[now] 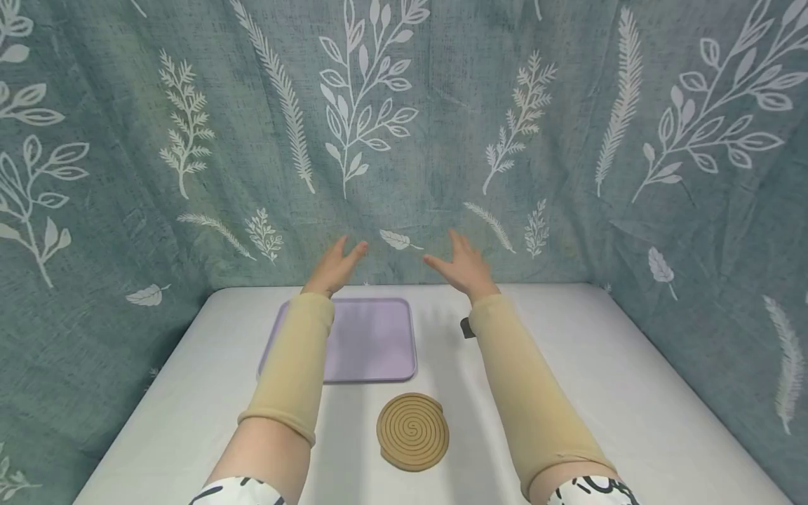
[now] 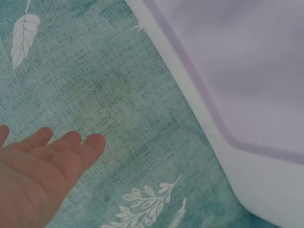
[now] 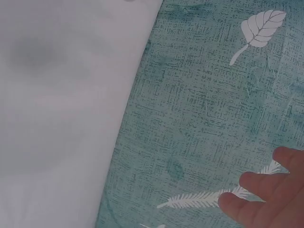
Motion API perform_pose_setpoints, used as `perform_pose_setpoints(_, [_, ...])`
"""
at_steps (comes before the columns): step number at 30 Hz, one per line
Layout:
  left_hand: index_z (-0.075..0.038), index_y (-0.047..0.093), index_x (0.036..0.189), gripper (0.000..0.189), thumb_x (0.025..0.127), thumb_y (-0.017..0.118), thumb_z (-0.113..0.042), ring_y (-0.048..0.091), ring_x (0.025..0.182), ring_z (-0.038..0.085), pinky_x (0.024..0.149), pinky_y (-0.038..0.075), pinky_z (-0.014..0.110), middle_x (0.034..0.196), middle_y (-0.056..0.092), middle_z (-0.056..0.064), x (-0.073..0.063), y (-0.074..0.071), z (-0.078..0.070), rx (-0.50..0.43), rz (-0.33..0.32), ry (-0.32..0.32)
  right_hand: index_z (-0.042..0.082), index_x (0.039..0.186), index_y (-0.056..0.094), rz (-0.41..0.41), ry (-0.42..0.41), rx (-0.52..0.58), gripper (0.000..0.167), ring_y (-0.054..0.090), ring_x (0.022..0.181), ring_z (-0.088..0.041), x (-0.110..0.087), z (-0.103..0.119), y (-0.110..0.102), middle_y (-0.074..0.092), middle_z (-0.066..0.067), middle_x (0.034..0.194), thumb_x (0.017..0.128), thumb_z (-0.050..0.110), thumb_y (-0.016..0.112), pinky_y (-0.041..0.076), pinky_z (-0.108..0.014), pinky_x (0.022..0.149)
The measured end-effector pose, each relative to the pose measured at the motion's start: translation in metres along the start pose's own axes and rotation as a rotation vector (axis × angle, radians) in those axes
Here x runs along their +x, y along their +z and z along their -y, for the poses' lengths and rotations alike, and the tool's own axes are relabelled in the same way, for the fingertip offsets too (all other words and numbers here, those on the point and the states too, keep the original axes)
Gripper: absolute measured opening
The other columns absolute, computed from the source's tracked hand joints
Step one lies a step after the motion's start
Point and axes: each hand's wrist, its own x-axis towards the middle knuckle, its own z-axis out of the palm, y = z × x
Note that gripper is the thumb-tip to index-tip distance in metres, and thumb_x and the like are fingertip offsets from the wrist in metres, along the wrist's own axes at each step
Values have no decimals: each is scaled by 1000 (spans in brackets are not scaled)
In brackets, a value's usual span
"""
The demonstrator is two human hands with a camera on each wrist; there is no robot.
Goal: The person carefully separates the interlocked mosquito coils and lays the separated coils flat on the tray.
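Both arms reach forward over a white table, hands raised near its far edge. My left hand [image 1: 336, 268] holds nothing; its fingers are extended and the thumb stands apart. Below it lies a lilac rectangular tray [image 1: 372, 344], partly hidden by the left forearm. My right hand [image 1: 466, 268] is likewise raised with fingers spread, touching nothing. Nearer the body, a round tan coil [image 1: 413, 431], wound in a flat spiral, lies on the table between the forearms. In the wrist views the left hand [image 2: 42, 175] and the right hand [image 3: 270, 194] show loosely extended fingers.
A small dark object [image 1: 468, 328] lies beside the right forearm, partly covered by it; its kind cannot be made out. The white table [image 1: 568, 365] is bordered at the back and sides by a green-blue curtain [image 1: 435, 140] with white leaf prints.
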Motion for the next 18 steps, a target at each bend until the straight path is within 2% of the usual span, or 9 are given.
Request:
perform_pose_setpoints(5, [-18,8,150,100,76,23,-84,12,142,34,111,15,59,155,11,10,-2,4,6,-82,-21,2,16,150,4,-6,18,104,93,11,141,-36,-4,-5,2,8,-10,156,84,67,44,13,-57,112])
perform_pose_setpoints(12, [-16,9,150,101,76,24,-84,14,141,34,111,16,59,155,11,11,-2,11,14,-179,-56,-4,18,150,1,-15,60,263,95,8,143,-33,-9,-12,9,5,-8,156,83,69,44,11,-56,113])
perform_pose_setpoints(18, [-16,8,150,99,77,24,-82,15,141,35,110,17,59,155,11,12,-4,19,17,-277,-54,-11,18,150,-4,-14,92,342,96,5,143,-33,-15,-13,14,1,-8,157,83,69,43,11,-56,112])
